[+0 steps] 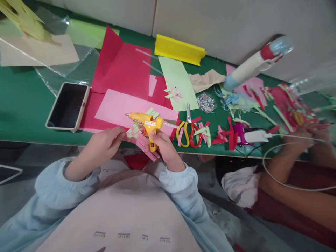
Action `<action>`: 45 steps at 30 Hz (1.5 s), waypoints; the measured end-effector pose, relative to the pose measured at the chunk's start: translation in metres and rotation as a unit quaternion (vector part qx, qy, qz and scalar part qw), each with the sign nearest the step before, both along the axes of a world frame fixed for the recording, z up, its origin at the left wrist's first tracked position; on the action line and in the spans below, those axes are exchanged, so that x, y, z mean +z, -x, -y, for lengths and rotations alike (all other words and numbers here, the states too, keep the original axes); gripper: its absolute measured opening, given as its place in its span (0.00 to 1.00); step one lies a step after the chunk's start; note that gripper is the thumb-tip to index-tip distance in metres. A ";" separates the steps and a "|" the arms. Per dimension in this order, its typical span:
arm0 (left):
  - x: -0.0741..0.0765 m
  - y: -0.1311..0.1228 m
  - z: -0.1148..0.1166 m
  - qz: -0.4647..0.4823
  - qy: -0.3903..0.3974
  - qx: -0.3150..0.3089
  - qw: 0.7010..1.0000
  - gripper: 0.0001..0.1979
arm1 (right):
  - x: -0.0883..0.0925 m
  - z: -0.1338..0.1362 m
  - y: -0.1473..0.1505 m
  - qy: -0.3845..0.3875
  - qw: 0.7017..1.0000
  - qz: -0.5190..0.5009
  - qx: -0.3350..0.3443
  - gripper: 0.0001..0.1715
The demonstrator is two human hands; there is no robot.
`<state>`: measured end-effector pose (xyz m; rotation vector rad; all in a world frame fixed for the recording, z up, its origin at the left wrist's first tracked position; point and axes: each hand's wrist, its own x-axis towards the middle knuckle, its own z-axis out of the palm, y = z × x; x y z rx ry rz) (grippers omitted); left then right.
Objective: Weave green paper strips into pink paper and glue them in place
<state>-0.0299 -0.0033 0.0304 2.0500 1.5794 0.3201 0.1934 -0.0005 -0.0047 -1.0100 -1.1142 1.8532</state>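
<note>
My right hand (164, 145) is wrapped round the handle of a yellow glue gun (147, 122), its nozzle pointing left and a clear glue stick poking out of its back. Below the nozzle is a woven piece of pink and green paper strips (134, 131), with loose pink strip ends hanging over the table edge. My left hand (109, 141) has its fingers pinched together at the left side of that woven paper; the glue gun covers part of the piece. Pink paper (112, 106) and red paper (126, 70) lie beneath and behind.
A phone (68, 106) lies at left. To the right are scissors (188, 129), cut paper strips (204, 133), a box of beads (207, 102) and a bottle (249, 68). A small woven fish (173, 93) rests on green paper. A co-worker's hands (301, 134) are at far right.
</note>
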 end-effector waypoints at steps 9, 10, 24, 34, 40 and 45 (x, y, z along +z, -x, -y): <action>-0.003 0.000 0.000 -0.021 -0.004 -0.011 1.000 0.15 | -0.003 -0.007 0.007 0.017 1.000 0.006 0.005 0.30; -0.003 0.000 0.000 -0.023 -0.002 -0.013 1.000 0.15 | -0.004 -0.007 0.007 0.018 1.000 0.006 0.005 0.30; -0.005 0.002 0.001 -0.027 0.008 -0.013 1.000 0.14 | 0.001 -0.012 0.014 0.018 1.000 -0.001 0.022 0.26; -0.006 0.002 0.002 -0.041 -0.008 -0.027 0.999 0.15 | -0.001 -0.011 0.014 0.018 0.999 -0.027 0.032 0.26; -0.005 0.006 0.006 -0.021 -0.021 0.007 1.000 0.14 | -0.001 -0.003 -0.002 0.019 1.000 -0.003 0.013 0.29; -0.011 0.010 0.008 -0.029 -0.072 0.005 0.997 0.15 | 0.001 0.015 -0.024 0.003 1.000 0.018 -0.023 0.27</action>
